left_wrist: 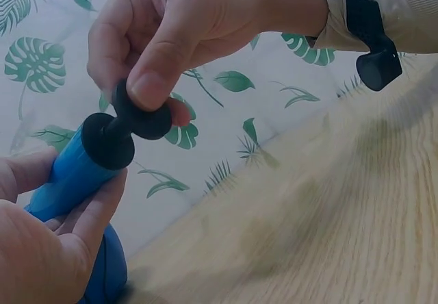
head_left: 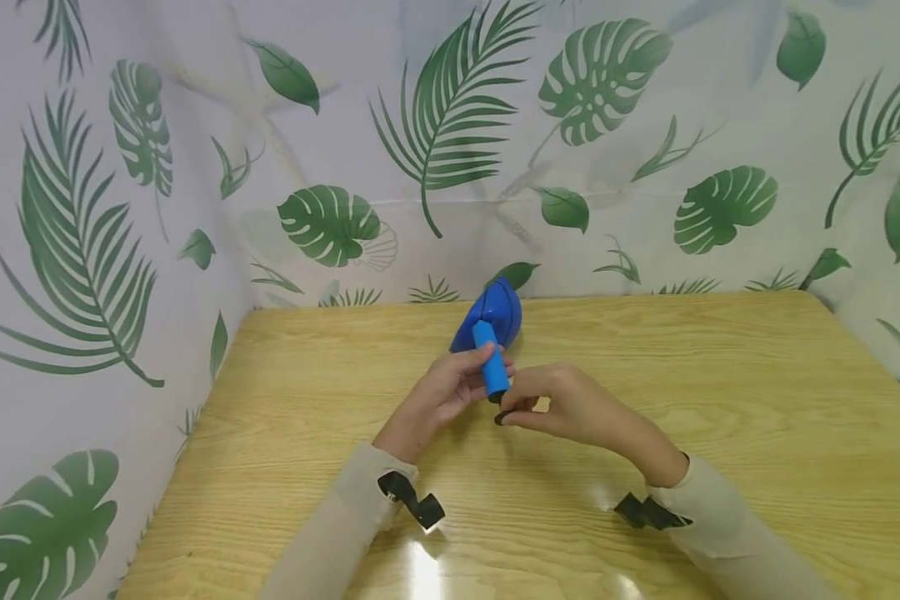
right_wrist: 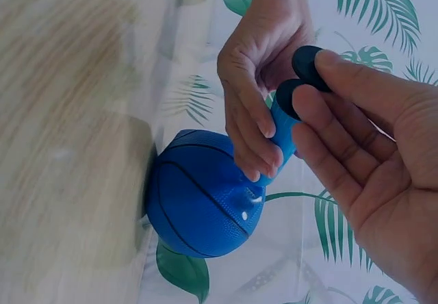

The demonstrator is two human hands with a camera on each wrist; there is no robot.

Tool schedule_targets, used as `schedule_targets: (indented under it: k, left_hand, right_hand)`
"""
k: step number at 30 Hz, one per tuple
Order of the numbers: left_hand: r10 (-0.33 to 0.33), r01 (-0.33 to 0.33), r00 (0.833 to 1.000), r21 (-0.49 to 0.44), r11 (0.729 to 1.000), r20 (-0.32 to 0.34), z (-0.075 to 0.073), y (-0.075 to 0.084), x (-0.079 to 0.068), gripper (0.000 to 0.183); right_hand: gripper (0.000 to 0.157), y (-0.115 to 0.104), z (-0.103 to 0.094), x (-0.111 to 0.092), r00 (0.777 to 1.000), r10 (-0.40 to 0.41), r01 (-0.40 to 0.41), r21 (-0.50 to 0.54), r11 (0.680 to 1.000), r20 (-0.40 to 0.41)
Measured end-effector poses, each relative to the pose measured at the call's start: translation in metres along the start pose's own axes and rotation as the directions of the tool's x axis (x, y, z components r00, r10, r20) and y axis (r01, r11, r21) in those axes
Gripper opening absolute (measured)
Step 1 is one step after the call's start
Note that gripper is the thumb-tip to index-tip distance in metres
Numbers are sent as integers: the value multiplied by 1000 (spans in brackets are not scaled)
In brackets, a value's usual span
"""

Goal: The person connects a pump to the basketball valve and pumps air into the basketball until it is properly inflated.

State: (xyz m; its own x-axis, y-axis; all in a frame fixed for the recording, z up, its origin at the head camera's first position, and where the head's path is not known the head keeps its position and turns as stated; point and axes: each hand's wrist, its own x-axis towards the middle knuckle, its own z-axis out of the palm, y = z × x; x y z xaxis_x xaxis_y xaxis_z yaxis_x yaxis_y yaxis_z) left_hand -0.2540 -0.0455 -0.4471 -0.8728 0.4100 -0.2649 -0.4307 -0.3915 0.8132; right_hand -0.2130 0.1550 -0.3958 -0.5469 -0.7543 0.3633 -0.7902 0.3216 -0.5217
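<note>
A small blue hand pump (head_left: 498, 377) lies in the fingers of my left hand (head_left: 444, 390), its barrel held between thumb and fingers. The pump's far end meets a blue basketball (right_wrist: 198, 201), which has a dented, slack patch at that spot and thin black seams. My right hand (head_left: 570, 402) pinches the round black pump handle (left_wrist: 150, 122) between thumb and fingers. In the left wrist view a short length of rod shows between handle and the black cap (left_wrist: 108, 142) of the barrel. The pump's tip is hidden against the ball.
The ball sits on a wood-grain table (head_left: 330, 358) near its back edge. Behind it and along the left side hangs a white cloth (head_left: 330, 142) printed with green leaves. Black straps with small devices (head_left: 423, 510) circle both sleeved wrists.
</note>
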Motion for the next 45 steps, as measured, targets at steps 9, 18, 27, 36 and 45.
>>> schedule_targets:
  k: [9, 18, 27, 36, 45]
  left_hand:
    - [-3, 3, 1000, -19, 1000, 18, -5, 4, -1, 46]
    - [5, -3, 999, -33, 999, 36, -5, 6, 0, 40]
    - [3, -1, 1000, -97, 995, 16, -10, 14, 0, 37]
    - [-6, 8, 1000, -77, 997, 21, -10, 11, 1, 37]
    - [-7, 7, 1000, -20, 1000, 22, -3, 8, -3, 42]
  right_hand:
    - [9, -9, 5, 3, 996, 87, -86, -48, 995, 19]
    - [8, -32, 5, -1, 999, -6, 4, 40, 999, 52]
    - [8, -62, 5, -6, 973, -179, 163, 112, 980, 143]
    - [6, -50, 8, -4, 986, -104, 98, 52, 994, 131]
    - [12, -20, 7, 1, 997, -65, 61, -96, 993, -33]
